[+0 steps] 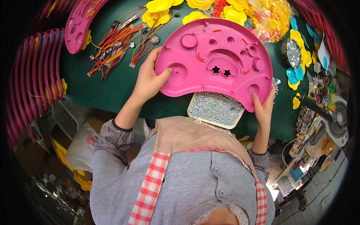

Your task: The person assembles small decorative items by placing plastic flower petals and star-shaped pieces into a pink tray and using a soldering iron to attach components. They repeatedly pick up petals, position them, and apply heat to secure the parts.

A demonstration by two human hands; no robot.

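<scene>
I hold a large pink plastic shell (217, 56), kidney-shaped, with round recesses and two star-shaped holes, above the green table (112, 86). My left hand (150, 78) grips its left edge, thumb pressed on the top face. My right hand (264, 107) grips its lower right edge. Just under the shell's near edge lies a cream tray of small silver screws (215, 108), partly hidden by the shell.
Bundles of red and orange wires (116, 45) lie at the table's left. Yellow flower-shaped parts (161, 11) and a clear bag of yellow pieces (273, 18) sit at the back. Stacked pink shells (37, 75) stand at far left. A black power screwdriver (315, 105) is at right.
</scene>
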